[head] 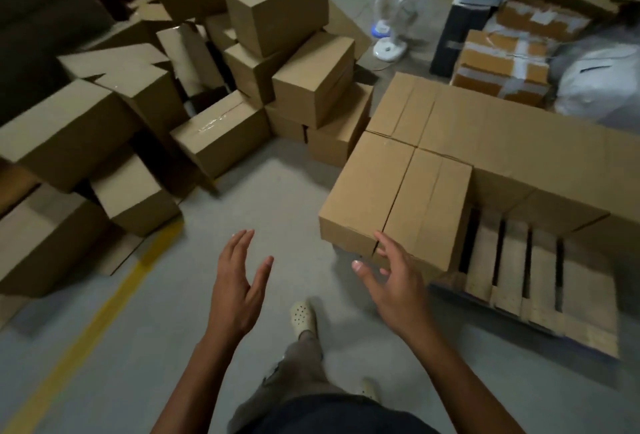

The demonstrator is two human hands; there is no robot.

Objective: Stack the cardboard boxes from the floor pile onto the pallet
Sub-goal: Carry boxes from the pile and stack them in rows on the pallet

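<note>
With the left hand empty, fingers straight and close, and the right hand spread-fingered beside the corner box on the wooden pallet, the risk lies in the floor pile (boxes leaning on one another), which could tumble if a lower one is pulled.

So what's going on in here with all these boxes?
A person is stacking cardboard boxes onto a pallet. Several sit on it, with bare slats at the near end, and a jumbled pile waits on the floor. Both hands are open and empty: the right hand by a corner of the nearest stacked box, the left hand over the floor.
</note>
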